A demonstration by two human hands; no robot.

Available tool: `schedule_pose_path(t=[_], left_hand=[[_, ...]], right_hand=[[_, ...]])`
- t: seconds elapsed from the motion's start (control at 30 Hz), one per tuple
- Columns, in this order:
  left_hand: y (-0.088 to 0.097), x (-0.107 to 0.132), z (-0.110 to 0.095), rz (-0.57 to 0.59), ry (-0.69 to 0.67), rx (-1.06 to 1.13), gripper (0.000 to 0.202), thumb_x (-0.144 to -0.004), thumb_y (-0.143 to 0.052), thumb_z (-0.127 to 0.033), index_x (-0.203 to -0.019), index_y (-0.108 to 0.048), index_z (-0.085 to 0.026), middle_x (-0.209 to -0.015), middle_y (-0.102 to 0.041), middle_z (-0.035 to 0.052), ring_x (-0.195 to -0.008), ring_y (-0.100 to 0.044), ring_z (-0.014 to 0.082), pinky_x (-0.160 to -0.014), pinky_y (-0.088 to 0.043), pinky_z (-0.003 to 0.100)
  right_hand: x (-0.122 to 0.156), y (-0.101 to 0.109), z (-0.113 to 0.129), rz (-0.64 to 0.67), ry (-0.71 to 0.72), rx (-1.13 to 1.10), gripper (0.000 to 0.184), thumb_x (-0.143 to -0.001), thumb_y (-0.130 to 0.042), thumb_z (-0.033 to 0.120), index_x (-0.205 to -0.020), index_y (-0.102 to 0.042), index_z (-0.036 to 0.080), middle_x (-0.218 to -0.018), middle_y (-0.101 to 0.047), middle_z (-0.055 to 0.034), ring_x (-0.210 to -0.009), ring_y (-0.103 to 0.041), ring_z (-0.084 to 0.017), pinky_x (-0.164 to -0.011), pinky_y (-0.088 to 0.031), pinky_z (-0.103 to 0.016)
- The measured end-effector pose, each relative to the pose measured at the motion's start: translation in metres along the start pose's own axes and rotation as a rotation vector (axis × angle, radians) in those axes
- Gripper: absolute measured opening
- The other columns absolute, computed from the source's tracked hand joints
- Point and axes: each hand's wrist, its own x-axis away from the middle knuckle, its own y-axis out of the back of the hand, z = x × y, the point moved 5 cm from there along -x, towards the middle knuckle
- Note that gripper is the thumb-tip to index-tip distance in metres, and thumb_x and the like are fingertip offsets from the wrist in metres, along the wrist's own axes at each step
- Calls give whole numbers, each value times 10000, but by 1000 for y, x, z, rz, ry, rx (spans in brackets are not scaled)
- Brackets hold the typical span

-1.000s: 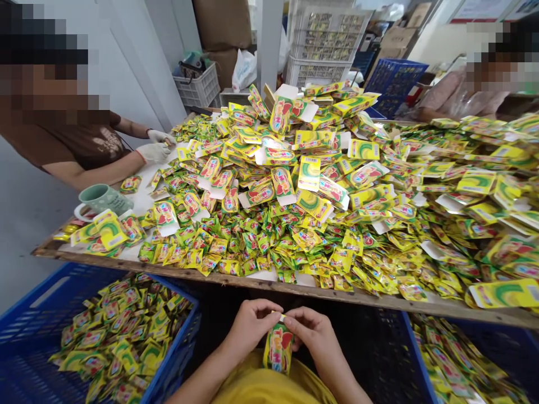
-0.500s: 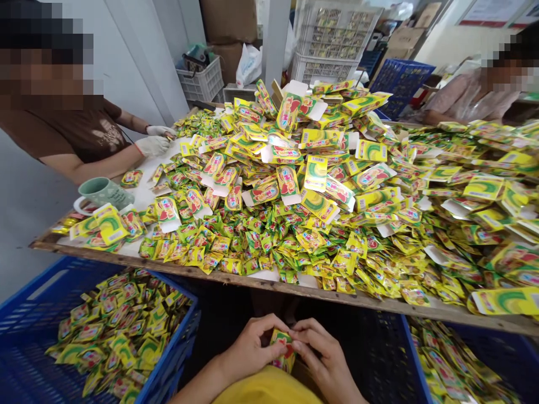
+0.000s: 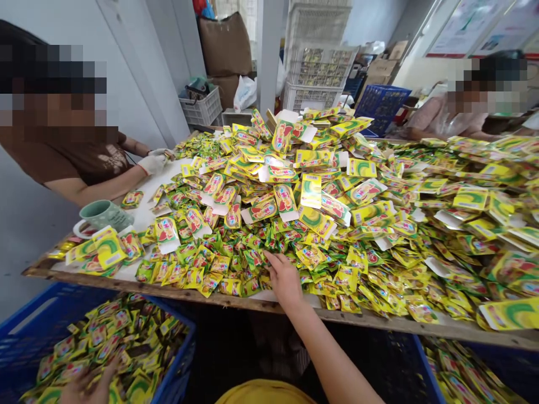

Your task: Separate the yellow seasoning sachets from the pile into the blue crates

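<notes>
My right hand [image 3: 286, 283] reaches over the table's front edge, fingers stretched out and touching the small yellow-green candy packets [image 3: 252, 259] at the front of the heap. I see nothing held in it. At lower left, my left hand [image 3: 90, 384] is over the blue crate [image 3: 189, 350], thumb and fingers apart, low among its packets [image 3: 105, 336]. It is partly cut off by the frame and slightly blurred. Behind the loose packets, printed cardboard boxes [image 3: 311, 189] with white flaps are piled high.
A green mug [image 3: 101, 216] stands at the table's left, beside several boxes [image 3: 108, 247]. A second blue crate [image 3: 427, 365] sits at lower right. One gloved co-worker [image 3: 84, 174] works at left; another person [image 3: 446, 115] is at far right. White crates [image 3: 315, 67] are stacked behind.
My hands have parted from the packet they held together at my lap. The right went forward to the table heap, the left down into the left crate. The view has shifted slightly.
</notes>
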Motion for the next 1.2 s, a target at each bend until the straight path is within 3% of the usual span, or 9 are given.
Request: schedule_pose_path(t=[0.1, 0.2, 0.33, 0.43, 0.57, 0.7, 0.87, 1.03, 1.2], left_hand=[[-2, 10, -51, 13, -34, 48, 563, -609, -588, -526, -1002, -656, -129, -946, -704, 134, -885, -665, 370, -845, -511, 521], [-23, 57, -150, 75, -288, 285, 454, -685, -586, -488, -983, -677, -157, -981, -701, 100, -861, -673, 296, -883, -516, 471], [-85, 146, -255, 645, -483, 585, 267, -790, -589, -389, -933, -678, -181, -748, -710, 37, -677, -691, 202, -700, -587, 337], [-125, 199, -302, 924, -616, 624, 237, -860, -500, -316, -933, -671, -170, -820, -707, 56, -704, -700, 179, -656, -590, 293], [-163, 227, -347, 920, -709, 560, 238, -875, -460, -229, -979, -667, -175, -904, -670, 60, -649, -661, 145, -614, -562, 281], [-184, 240, -382, 883, -791, 455, 114, -726, -669, -191, -837, -693, -179, -812, -610, 35, -774, -618, 194, -804, -499, 359], [-191, 248, -389, 837, -797, 375, 123, -628, -733, -151, -723, -656, -167, -778, -534, 5, -735, -562, 175, -765, -452, 328], [-179, 261, -375, 894, -806, 406, 102, -681, -665, -113, -754, -608, -154, -666, -536, -41, -585, -508, 111, -577, -411, 219], [-156, 276, -393, 1023, -977, 456, 82, -790, -601, -166, -854, -652, -167, -730, -639, -3, -652, -581, 136, -614, -464, 230]], right_hand=[[8, 9, -14, -82, -21, -83, 330, -867, -471, 149, -1129, -666, 198, -973, -676, -93, -909, -631, -203, -847, -488, -309], [13, 17, -24, -179, -110, -169, 168, -836, -564, 271, -881, -699, 183, -837, -685, -81, -816, -639, -211, -758, -512, -311], [18, 24, -29, -260, -286, -327, 300, -795, -620, 448, -639, -557, 199, -470, -541, 36, -426, -543, -145, -416, -442, -244], [25, 40, -30, -337, -386, -439, 363, -807, -590, 516, -644, -478, 211, -428, -496, 70, -349, -496, -122, -345, -397, -224], [37, 68, -54, -494, -564, -629, 396, -727, -676, 528, -625, -468, 207, -421, -512, 75, -354, -480, -105, -360, -409, -214], [35, 77, -82, -476, -660, -694, 423, -604, -772, 501, -571, -477, 199, -362, -486, 73, -316, -450, -106, -315, -380, -215], [33, 75, -91, -426, -672, -781, 418, -548, -812, 462, -599, -499, 189, -378, -481, 81, -300, -423, -93, -296, -331, -203], [44, 77, -84, -411, -615, -873, 490, -593, -802, 438, -961, -600, 185, -529, -564, 73, -405, -524, -124, -385, -419, -231], [54, 95, -83, -468, -506, -880, 291, -693, -752, 394, -861, -702, 162, -796, -707, -37, -741, -648, -182, -643, -519, -267]])
